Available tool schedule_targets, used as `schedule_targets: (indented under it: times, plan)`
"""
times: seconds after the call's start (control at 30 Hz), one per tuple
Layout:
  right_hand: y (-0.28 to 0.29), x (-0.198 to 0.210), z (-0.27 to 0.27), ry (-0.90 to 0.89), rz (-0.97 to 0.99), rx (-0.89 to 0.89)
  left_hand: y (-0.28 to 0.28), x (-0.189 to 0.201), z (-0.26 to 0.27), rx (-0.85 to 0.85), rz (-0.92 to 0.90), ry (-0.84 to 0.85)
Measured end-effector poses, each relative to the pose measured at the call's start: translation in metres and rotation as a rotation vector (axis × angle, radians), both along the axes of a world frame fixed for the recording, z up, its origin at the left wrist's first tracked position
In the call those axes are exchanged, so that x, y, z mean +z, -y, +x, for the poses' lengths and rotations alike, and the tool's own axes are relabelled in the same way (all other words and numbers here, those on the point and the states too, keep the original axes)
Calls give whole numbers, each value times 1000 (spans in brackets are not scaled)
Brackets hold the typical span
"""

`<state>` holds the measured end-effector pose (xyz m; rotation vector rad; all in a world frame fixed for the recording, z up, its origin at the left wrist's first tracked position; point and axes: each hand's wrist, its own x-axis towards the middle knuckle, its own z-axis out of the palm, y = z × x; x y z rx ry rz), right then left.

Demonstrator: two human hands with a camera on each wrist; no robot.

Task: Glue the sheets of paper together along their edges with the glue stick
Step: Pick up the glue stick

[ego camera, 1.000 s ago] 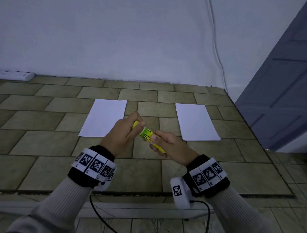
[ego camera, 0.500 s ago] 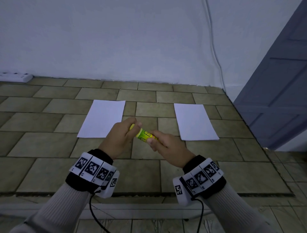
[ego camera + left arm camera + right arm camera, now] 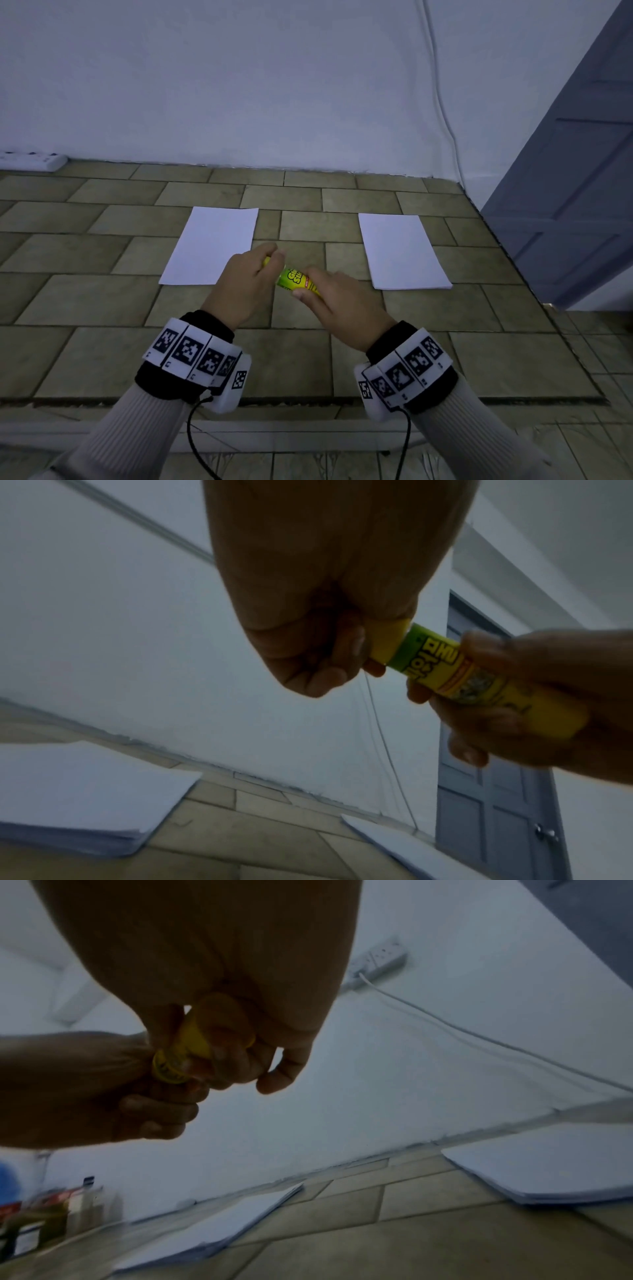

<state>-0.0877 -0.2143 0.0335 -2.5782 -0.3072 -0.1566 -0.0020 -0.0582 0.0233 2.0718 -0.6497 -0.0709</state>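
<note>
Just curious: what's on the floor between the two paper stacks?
In the head view only bare tile lies between the left stack and right stack; both hands hold the glue stick above that gap.

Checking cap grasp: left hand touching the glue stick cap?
Touching. Left wrist view: left hand fingers curl round the yellow cap of the glue stick.

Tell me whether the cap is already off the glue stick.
No. The yellow cap sits on the glue stick, gripped by the left hand.
</note>
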Motion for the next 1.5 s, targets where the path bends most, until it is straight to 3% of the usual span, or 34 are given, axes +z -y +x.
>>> schedule_targets:
  times: [0.27,0.43,0.53,0.6,0.8,0.87,0.93,1.03,1.13,1.17,1.23,1.3,1.37,1.5]
  plan:
    - [6,-5,3,-115,341,44,-4,-6,7,-97,-110,193]
    - [5,-9,3,-333,628,94,-9,-11,9,-159,-129,252]
    - [4,-12,4,-374,648,75,-10,-12,9,-171,-109,225]
    - [3,-11,2,-291,470,42,-10,-12,9,-134,-44,160]
    - [-12,-3,0,-31,-335,-133,0,-13,-1,94,216,82]
    - [-16,-5,2,45,-489,-149,-1,-13,-1,100,203,90]
    - [-16,0,1,26,-493,-147,-3,-13,1,17,169,136]
    - [-12,3,2,-108,-219,-80,-5,-15,5,-34,91,121]
    - [-5,-6,7,-320,478,-10,-7,-11,10,-113,-51,158]
    - [-4,-7,8,-380,629,4,-8,-10,11,-154,-76,197]
    - [-4,-8,7,-458,774,37,-10,-9,14,-194,-111,244]
    - [-6,-4,7,-462,798,47,-10,-8,14,-185,-143,261]
    - [-8,1,5,-339,634,29,-8,-6,11,-150,-151,237]
    - [-10,-2,4,95,-291,-123,-4,-4,10,-36,6,101]
